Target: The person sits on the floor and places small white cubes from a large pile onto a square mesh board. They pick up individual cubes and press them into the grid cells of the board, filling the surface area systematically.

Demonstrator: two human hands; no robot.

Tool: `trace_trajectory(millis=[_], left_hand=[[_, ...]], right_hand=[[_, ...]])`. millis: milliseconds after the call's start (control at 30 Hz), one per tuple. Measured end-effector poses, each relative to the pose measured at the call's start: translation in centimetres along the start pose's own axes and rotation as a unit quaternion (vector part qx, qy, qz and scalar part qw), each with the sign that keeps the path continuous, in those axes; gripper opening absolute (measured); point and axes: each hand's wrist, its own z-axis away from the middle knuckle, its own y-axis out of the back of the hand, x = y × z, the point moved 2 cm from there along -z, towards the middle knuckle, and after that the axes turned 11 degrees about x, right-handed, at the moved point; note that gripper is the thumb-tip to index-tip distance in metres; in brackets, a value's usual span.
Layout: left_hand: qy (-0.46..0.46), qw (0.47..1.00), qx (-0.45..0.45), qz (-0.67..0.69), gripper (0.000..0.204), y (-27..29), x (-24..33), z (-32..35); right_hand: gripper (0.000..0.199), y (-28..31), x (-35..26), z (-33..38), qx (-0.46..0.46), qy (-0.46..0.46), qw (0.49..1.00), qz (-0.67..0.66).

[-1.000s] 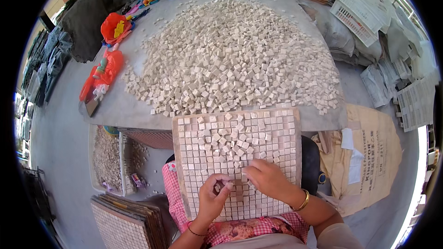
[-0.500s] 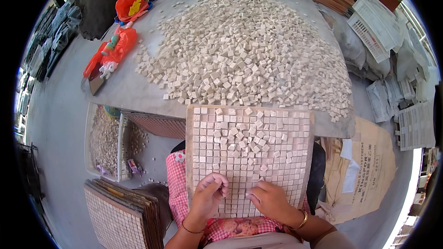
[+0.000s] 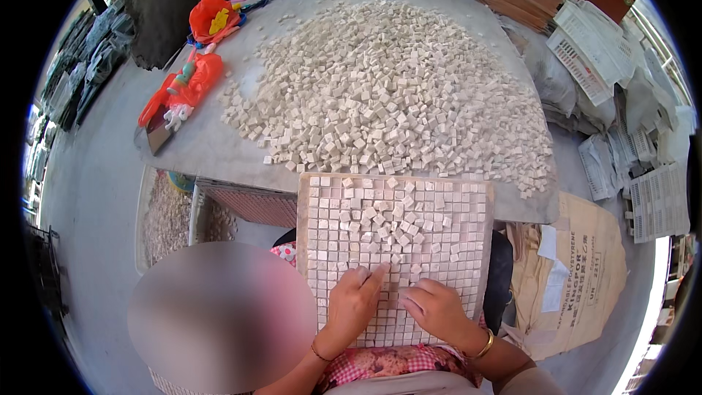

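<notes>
A square grid tray (image 3: pixel 489 234) rests on my lap, most of its cells filled with small cream stone tiles (image 3: pixel 327 236). Loose tiles (image 3: pixel 395 221) lie heaped on its upper middle. My left hand (image 3: pixel 355 303) is over the tray's lower middle, fingers drawn together and fingertips reaching the lower edge of the loose tiles. To its right, my right hand (image 3: pixel 437 310) bends over the grid, thumb and fingers pinched close to the surface. Whatever is between the fingers of either hand is too small or hidden to make out.
A large pile of tiles (image 3: pixel 380 80) covers the grey table (image 3: pixel 197 148) beyond the tray. Orange bags (image 3: pixel 212 18) and toys lie at its left. A white crate (image 3: pixel 142 212) of tiles stands below left. Flattened brown sacking (image 3: pixel 585 278) lies right. A blurred oval hides the lower left.
My left hand has moved up and right across the tray toward the loose tiles. My right hand has shifted slightly to the right. A blurred oval now covers the stacked trays at lower left.
</notes>
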Motion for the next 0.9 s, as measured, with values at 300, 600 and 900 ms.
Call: trace_trajectory(millis=[300,600,900], left_hand=[[-0.059,0.998,-0.013,-0.033,0.032,-0.9,0.1,-0.4],[0.353,0.836,-0.041,0.417,0.007,0.5,-1.7,0.0],[0.454,0.7,-0.077,0.545,0.023,1.3,-3.6,0.9]], right_hand=[[0.018,1.3,2.1,-1.9,0.061,-0.042,0.996,-0.039],[0.03,-0.3,2.3,-4.2,0.085,0.009,0.996,0.022],[0.026,-0.6,1.7,-5.5,0.059,0.022,0.997,0.04]])
